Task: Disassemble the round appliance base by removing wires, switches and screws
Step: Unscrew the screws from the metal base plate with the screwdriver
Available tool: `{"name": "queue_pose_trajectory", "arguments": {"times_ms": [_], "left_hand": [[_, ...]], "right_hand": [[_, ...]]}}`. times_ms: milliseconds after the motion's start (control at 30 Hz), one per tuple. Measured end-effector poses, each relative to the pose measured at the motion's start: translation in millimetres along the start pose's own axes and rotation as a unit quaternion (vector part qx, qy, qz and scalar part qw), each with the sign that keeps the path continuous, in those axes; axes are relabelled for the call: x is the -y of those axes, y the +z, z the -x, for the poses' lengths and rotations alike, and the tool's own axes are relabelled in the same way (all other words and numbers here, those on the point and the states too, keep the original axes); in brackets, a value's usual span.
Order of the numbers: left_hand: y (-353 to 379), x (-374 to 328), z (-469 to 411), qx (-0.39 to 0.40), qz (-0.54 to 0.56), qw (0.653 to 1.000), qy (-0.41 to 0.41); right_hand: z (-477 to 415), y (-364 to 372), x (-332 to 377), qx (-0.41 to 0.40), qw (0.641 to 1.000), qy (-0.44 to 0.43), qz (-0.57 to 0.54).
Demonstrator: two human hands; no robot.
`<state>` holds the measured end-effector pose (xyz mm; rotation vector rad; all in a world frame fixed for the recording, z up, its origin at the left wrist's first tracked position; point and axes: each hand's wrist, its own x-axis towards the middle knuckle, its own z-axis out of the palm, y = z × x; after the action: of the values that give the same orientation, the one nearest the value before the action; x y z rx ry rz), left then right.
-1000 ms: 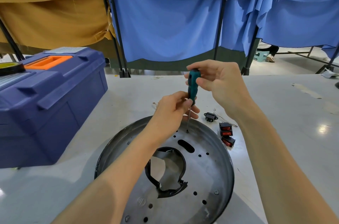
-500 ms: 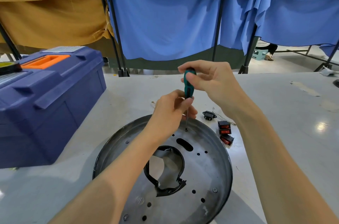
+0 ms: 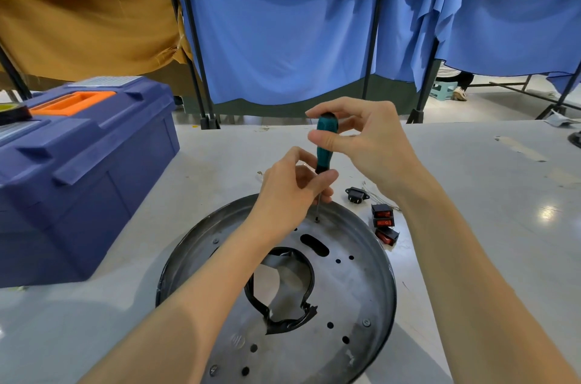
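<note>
Nearest to me the round base lies flat on the table, with the open side up. A torn black ring goes around its middle hole. Some screws sit in the plate on the near side, so I judge that much of the unscrewing is not yet done.

My left hand pinches the thin metal shaft of the screwdriver just under the handle. My right hand pinches the green handle from the side with thumb and fingers. The tool stands almost upright, and its tip is down on a small screw at the far part of the plate. Whether the tip sits fully in the screw head I cannot tell, because it is too small in this view.

To do this step well, I would press straight down, hold the shaft vertical with the left fingers and turn only with the right. Nothing holds the base, so it may rotate under the force.

Just beyond the rim, on the right, lie three red switches and a black socket with thin wires, already taken out. They are close to my right forearm and I could push them. On the left stands a blue toolbox, well apart from the work. Behind the table hang blue curtains.
</note>
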<state>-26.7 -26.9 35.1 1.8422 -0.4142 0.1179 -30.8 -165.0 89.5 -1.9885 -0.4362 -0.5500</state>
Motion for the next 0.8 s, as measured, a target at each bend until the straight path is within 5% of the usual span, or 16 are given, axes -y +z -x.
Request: {"name": "queue_pose_trajectory", "arguments": {"times_ms": [200,400,567,800], "left_hand": [[0.6,0.6,0.4,0.017,-0.001,1.000,0.004],[-0.6,-0.9,1.2,-0.007,0.000,1.000,0.001],[-0.5,-0.5,0.0,0.023,0.009,1.000,0.011],[-1.0,-1.5,0.7,-0.012,0.005,1.000,0.006]], "right_hand": [[-0.3,-4.8,-1.1,0.021,0.995,0.021,-0.096],[-0.6,3.1,-0.3,0.001,1.000,-0.003,-0.002],[-0.4,-5.2,-0.6,0.019,0.994,0.029,-0.099],[-0.5,1.8,0.5,0.004,1.000,0.011,-0.002]]}}
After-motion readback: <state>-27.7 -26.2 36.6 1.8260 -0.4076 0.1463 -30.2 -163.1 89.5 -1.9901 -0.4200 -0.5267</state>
